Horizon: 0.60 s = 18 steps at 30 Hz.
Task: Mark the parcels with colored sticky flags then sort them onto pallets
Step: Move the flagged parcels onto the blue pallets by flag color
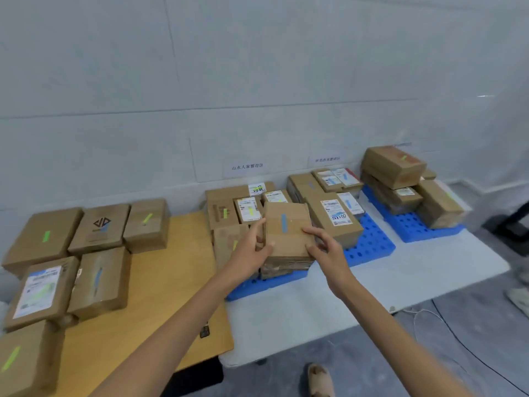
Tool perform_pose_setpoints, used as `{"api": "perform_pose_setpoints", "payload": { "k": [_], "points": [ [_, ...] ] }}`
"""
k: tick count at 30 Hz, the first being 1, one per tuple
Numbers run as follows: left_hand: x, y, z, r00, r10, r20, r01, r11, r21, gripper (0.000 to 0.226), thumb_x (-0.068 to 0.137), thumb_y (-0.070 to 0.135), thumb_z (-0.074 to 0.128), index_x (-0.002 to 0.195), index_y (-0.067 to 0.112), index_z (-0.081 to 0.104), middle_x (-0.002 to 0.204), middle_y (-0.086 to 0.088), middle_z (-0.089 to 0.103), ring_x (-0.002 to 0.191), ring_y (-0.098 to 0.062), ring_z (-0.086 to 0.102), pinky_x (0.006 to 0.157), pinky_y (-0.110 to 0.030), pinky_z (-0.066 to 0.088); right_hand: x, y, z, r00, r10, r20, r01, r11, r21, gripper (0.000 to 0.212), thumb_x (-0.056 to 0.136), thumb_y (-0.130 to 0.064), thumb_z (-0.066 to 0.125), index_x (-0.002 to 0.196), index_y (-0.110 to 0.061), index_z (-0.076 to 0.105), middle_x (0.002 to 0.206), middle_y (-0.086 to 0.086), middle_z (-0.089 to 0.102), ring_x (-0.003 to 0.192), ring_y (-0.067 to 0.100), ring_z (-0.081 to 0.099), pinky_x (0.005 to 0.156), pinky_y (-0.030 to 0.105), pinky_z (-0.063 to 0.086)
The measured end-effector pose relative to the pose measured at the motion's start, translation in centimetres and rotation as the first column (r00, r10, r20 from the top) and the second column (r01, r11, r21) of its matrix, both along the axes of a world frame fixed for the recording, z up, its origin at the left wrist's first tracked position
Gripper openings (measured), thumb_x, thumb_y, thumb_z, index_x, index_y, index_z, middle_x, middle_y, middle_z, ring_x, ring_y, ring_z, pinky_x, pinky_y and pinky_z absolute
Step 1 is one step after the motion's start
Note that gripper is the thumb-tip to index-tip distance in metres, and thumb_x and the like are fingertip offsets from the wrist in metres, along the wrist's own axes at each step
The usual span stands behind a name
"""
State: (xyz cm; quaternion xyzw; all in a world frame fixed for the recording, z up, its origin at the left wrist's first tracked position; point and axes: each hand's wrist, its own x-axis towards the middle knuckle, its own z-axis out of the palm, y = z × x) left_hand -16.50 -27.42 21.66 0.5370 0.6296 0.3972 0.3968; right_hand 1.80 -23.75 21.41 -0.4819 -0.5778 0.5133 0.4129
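Left hand (252,249) and right hand (326,249) grip the blue-flagged parcel (286,227) between them. Sorting looks underway; next, settle it squarely on the stack (283,266) below.

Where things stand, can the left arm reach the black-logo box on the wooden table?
Probably yes, once freed: the left grip holds the blue-flagged parcel, but the black-logo box lies uncovered.

The brown parcel (287,229) at centre carries a blue flag (284,223). At nine o'clock, a plain brown box (28,247) bears a bright green flag (45,236), and the neighbouring box (94,239) shows a black angular logo (102,222). The wooden table (171,267) beneath them is honey-yellow. Toward three o'clock the pallets (369,245) are vivid blue, patterned with rows of round holes, on a white table (315,305). The wall (257,81) at twelve o'clock is pale grey-white.
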Motion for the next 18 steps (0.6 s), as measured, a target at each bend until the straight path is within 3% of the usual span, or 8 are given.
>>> {"api": "perform_pose_setpoints", "payload": {
  "k": [3,7,14,16,18],
  "points": [
    [4.0,3.6,0.1,0.998,-0.056,-0.001,0.056,0.998,-0.004,0.054,0.093,0.026,0.054,0.140,0.032,0.028,0.100,0.002,0.051,0.082,-0.011,0.058,0.064,-0.016,0.050,3.9,3.1,-0.5,0.994,-0.106,-0.035,0.105,0.994,-0.026,0.031,0.091,-0.004,0.052,0.113,-0.023,0.062,0.119,0.004,0.049,0.101,0.018,0.052,0.064,0.018,0.051],
    [9.7,9.4,-0.7,0.995,-0.101,-0.004,0.101,0.995,0.005,0.056,0.092,0.029,0.054,0.140,0.034,0.027,0.109,-0.001,0.054,0.090,-0.018,0.062,0.077,-0.030,0.053,9.3,8.9,-1.5,0.988,-0.142,-0.062,0.142,0.990,0.000,0.033,0.090,-0.009,0.053,0.114,-0.031,0.059,0.126,0.004,0.049,0.109,0.025,0.052,0.074,0.032,0.052],
    [20.2,21.1,-2.1,0.993,-0.118,0.012,0.119,0.991,-0.061,0.053,0.094,0.028,0.053,0.140,0.033,0.026,0.093,0.007,0.052,0.077,-0.007,0.057,0.060,-0.012,0.044,20.2,20.3,-3.2,0.989,-0.140,-0.045,0.141,0.990,0.022,0.031,0.089,-0.010,0.058,0.114,-0.028,0.059,0.123,-0.002,0.053,0.100,0.023,0.056,0.071,0.031,0.053],
    [23.2,24.2,-2.6,0.990,-0.138,-0.019,0.135,0.986,-0.095,0.050,0.094,0.029,0.052,0.139,0.031,0.029,0.094,0.005,0.055,0.080,-0.008,0.058,0.063,-0.014,0.044,23.4,23.5,-3.4,0.987,-0.154,-0.035,0.153,0.988,-0.019,0.030,0.089,-0.006,0.057,0.113,-0.025,0.059,0.119,-0.003,0.054,0.096,0.019,0.056,0.066,0.026,0.051],
    [25.5,26.7,-3.3,0.985,-0.161,-0.056,0.153,0.981,-0.122,0.050,0.095,0.028,0.051,0.140,0.029,0.030,0.100,-0.001,0.058,0.089,-0.012,0.057,0.076,-0.020,0.045,26.1,26.2,-3.9,0.987,-0.159,-0.020,0.157,0.985,-0.069,0.031,0.088,-0.001,0.056,0.112,-0.020,0.059,0.114,-0.004,0.053,0.093,0.014,0.056,0.064,0.023,0.049]
  ]
}}
